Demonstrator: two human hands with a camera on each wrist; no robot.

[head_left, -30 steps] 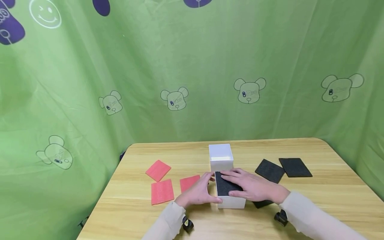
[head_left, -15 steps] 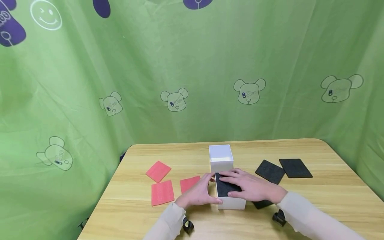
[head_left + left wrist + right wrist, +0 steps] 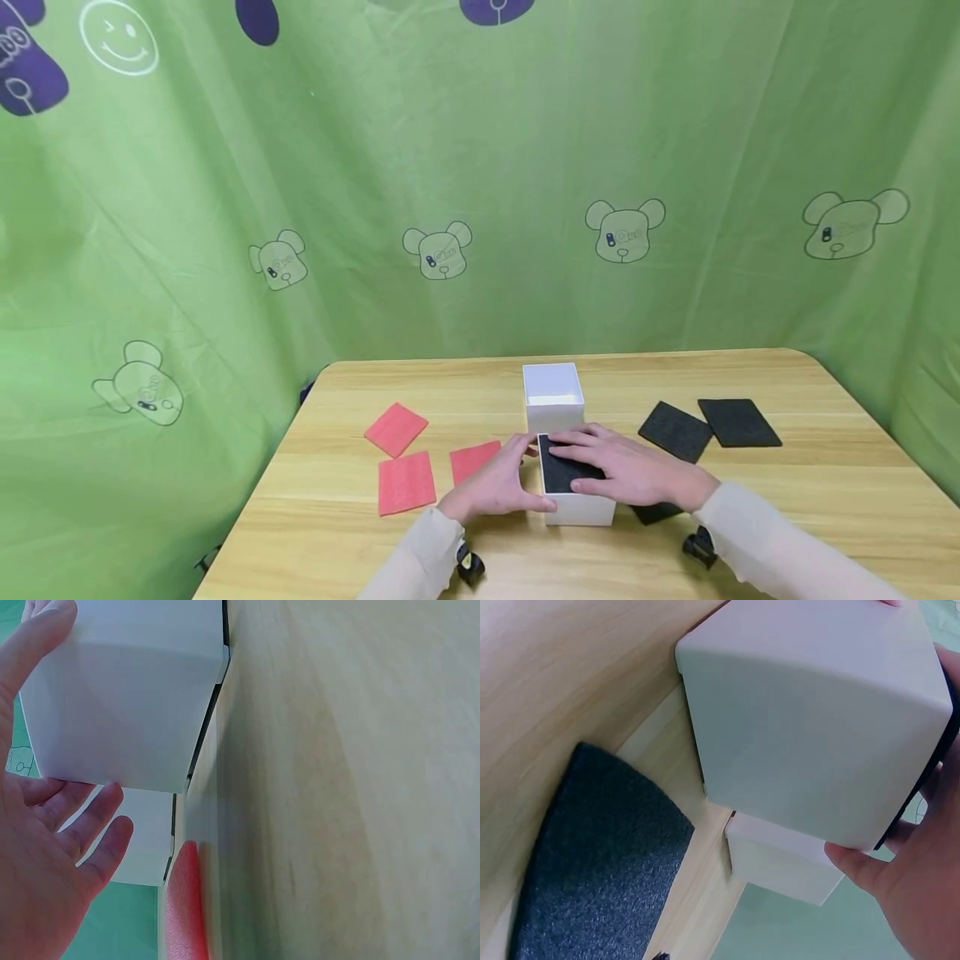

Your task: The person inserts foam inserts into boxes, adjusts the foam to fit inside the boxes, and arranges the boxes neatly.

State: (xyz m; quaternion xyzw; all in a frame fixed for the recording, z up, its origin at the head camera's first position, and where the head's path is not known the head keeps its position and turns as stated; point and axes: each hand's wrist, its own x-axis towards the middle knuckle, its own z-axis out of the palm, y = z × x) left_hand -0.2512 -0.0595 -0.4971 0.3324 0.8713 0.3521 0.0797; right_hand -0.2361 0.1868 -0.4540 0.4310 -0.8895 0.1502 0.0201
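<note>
On the desk [image 3: 300, 533], at the frame's lower centre, the near box [image 3: 579, 511] stands before the far box [image 3: 554, 416]; a top sheet [image 3: 558, 473] lies at the near box's top. Three sheets [image 3: 407, 483] lie left of the boxes, three other sheets [image 3: 676, 430] to the right.

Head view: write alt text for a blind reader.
A person's left hand grips a white box on a wooden table while the right hand rests on the black square at its top. Another white box stands beyond; red squares lie left, black squares right.
</note>
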